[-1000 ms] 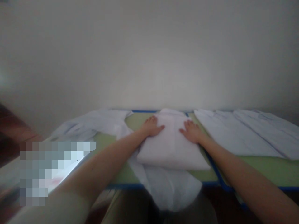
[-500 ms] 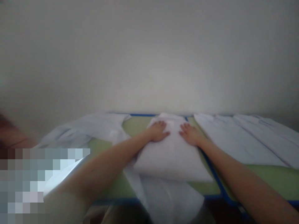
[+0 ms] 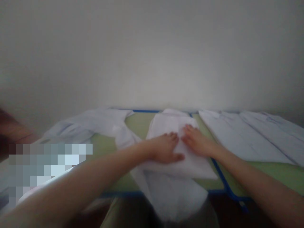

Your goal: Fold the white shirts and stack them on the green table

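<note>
Both hands slid nearer on soft folded cloth [image 3: 171,126].

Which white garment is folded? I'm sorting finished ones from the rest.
The folded white garment in the middle, under both hands; the left garment lies rumpled, the right garment spread flat.

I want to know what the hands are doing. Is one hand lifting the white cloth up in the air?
No, the left hand and right hand both lie flat on the folded white cloth.
</note>
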The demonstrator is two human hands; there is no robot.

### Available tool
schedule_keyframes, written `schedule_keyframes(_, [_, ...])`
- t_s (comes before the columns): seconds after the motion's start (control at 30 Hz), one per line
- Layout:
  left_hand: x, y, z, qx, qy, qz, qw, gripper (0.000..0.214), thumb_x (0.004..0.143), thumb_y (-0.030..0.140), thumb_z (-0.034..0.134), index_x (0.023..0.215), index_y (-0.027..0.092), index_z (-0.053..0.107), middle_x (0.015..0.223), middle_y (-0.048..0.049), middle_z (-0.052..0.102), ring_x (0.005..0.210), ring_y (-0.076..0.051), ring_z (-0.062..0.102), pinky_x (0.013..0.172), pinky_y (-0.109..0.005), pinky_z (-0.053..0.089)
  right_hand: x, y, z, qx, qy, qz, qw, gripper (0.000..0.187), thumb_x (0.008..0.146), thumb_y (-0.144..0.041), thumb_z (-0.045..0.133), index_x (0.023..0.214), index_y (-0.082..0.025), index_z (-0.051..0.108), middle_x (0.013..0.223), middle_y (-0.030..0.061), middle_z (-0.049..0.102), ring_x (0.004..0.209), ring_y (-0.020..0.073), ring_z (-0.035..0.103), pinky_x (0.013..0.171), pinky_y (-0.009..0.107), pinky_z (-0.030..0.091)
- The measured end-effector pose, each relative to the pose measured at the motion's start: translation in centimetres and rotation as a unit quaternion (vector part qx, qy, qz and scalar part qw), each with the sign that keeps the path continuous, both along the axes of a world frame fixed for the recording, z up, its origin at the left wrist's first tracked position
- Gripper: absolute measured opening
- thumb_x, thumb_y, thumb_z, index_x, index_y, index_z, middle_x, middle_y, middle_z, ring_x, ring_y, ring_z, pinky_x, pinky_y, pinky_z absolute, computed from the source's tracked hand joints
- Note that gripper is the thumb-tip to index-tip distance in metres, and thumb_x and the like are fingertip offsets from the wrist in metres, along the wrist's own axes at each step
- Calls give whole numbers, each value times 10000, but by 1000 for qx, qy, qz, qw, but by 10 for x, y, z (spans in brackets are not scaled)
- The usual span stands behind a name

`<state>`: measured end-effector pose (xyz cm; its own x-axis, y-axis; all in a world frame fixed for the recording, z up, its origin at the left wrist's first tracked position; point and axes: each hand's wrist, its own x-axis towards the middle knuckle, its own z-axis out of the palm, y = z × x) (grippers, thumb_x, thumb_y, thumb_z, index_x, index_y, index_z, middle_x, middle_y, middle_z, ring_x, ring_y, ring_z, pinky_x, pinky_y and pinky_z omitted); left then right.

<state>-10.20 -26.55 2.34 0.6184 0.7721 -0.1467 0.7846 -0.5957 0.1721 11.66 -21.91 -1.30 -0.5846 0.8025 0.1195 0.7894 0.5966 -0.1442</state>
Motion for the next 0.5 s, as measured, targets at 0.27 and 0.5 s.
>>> schedule_keyframes(0.27, [-24, -35, -36, 64, -20, 24, 997, 1197, 636, 859, 419, 1518, 121, 89, 1565, -142, 33, 1445, -307, 9, 1160, -421, 20, 22, -88, -24, 4, 3, 78, 997, 861, 855, -641, 437, 1514, -138, 203, 1547, 110, 86, 1435, 297, 101, 1171, 472, 171])
schedule_keyframes(0.5, [-63, -28, -19, 11, -2, 34, 999, 1397, 357, 791, 689, 1504, 157, 207, 1564, -155, 71, 1433, -355, 85, 1156, -388, 77, 55, -84, -7, -44, -28, 80, 995, 1012, 713, -723, 572, 1498, -164, 263, 1543, 98, 142, 1418, 323, 178, 1172, 466, 178])
